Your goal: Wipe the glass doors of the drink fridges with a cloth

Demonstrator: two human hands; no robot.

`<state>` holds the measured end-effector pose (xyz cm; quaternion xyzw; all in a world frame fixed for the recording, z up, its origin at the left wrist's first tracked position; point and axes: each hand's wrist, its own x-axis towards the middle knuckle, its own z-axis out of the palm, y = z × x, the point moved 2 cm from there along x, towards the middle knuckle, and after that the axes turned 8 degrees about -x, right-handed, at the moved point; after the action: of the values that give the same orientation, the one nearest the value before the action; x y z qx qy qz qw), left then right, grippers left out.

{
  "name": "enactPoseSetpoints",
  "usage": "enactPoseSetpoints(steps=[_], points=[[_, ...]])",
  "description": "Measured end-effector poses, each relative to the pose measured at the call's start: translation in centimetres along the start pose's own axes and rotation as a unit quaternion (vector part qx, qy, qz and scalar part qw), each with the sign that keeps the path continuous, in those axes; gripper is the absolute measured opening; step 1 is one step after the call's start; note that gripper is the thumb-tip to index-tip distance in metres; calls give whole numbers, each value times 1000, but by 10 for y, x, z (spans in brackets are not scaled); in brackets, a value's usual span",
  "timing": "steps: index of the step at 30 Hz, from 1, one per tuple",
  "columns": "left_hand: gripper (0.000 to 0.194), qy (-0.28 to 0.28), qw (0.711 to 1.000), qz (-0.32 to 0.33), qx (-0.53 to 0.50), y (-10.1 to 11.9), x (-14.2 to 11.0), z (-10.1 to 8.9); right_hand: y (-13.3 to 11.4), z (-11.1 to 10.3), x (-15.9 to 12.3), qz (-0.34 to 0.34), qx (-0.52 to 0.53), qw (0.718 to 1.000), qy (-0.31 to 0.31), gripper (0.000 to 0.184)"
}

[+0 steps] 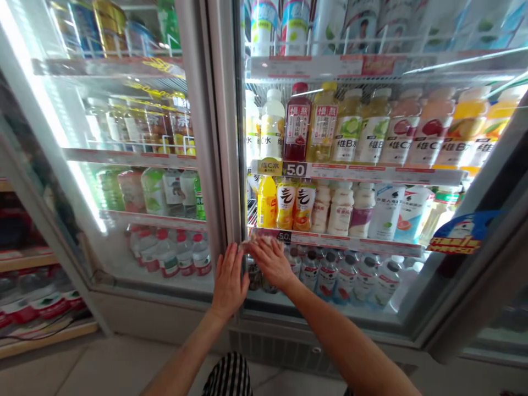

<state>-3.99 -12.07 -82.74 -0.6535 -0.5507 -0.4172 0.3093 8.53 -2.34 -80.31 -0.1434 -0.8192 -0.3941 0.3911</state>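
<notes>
My right hand (270, 261) presses a crumpled pale cloth (252, 240) against the glass door, close to its left edge; the fingers lie over the cloth and hide part of it. Beside it, my left hand (229, 281) rests on the metal door frame (220, 110) with its fingers stretched out, holding nothing. Behind the glass near my right hand stand a yellow drink bottle (267, 202) and a black-lettered bottle (284, 204). A dark price tag (284, 236) shows just above my right hand.
Rows of bottles fill the cooler shelves on both sides of the frame. A blue sticker (464, 232) is on the glass at right. Another shelf with red-labelled bottles (28, 308) stands at far left. The tiled floor (111, 366) and a striped knee (228, 377) show below.
</notes>
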Motion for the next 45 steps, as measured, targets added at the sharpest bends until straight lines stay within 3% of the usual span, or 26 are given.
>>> enactPoseSetpoints(steps=[2,3,8,9,12,14,18,19,20,23,24,25,29,30,34,35,40,42,45], points=[[67,-2,1000,-1,0,1,0,0,-6,2,4,-57,19,998,-19,40],[66,2,1000,-1,-2,2,1,0,-6,2,9,-53,25,998,-24,41],[66,38,999,-21,-19,5,7,-1,11,-5,42,107,15,994,-5,46],[65,41,999,-24,-20,5,10,-1,10,-5,42,90,14,996,-6,45],[65,42,999,-26,-18,4,17,-3,6,-6,35,-50,19,998,-12,38],[65,42,999,-23,-16,4,22,-4,13,-8,36,-72,14,997,-5,37],[67,55,998,-13,-12,7,32,-4,43,-20,50,104,-11,994,31,47],[67,59,998,-10,-13,8,35,-3,46,-23,50,112,-12,993,33,47],[68,60,998,-6,-14,10,38,-3,48,-25,48,85,-9,996,31,46],[68,64,998,3,-19,14,48,-3,47,-27,41,-81,12,997,1,39],[68,67,998,4,-21,15,52,-3,49,-28,42,-102,13,995,-6,39],[67,72,997,3,-22,15,55,-4,54,-29,47,-88,9,996,-5,40],[67,89,996,1,-20,16,67,-8,72,-36,73,80,-40,995,49,45],[67,89,996,3,-21,16,69,-8,72,-37,75,76,-45,995,52,45],[66,79,996,13,-30,19,81,-13,66,-41,68,-101,-35,994,16,39],[66,82,996,14,-32,20,85,-15,71,-45,70,-105,-40,994,16,39],[63,103,994,30,-37,32,106,-23,111,-66,103,128,-72,986,83,45],[62,93,995,30,-37,36,114,-24,110,-69,98,86,-55,992,69,45],[60,76,996,28,-28,41,130,-23,109,-72,65,-71,-13,997,26,46]])
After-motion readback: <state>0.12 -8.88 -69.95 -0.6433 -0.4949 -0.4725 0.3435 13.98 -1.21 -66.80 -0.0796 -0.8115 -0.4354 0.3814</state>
